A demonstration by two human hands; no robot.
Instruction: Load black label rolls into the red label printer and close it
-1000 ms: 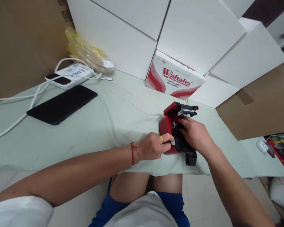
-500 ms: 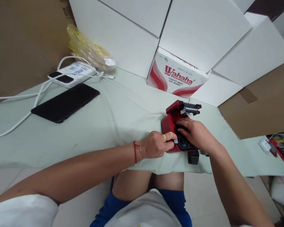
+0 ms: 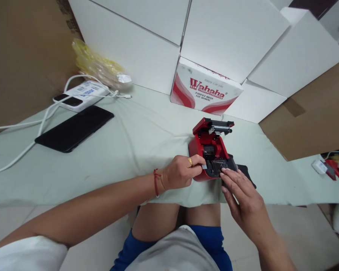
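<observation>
Soft, even light casts faint shadows, with wide-angle stretching toward the edges.

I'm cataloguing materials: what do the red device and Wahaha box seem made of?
Red device: probably hard plastic, satin; its shell shows rounded corners and a soft sheen. Wahaha box: likely cardboard, smooth and printed; flat panels meet at straight edges.

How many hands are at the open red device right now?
2: the left hand at the left side of the red device, pinching a small pale piece; the right hand at its near right corner.
</observation>
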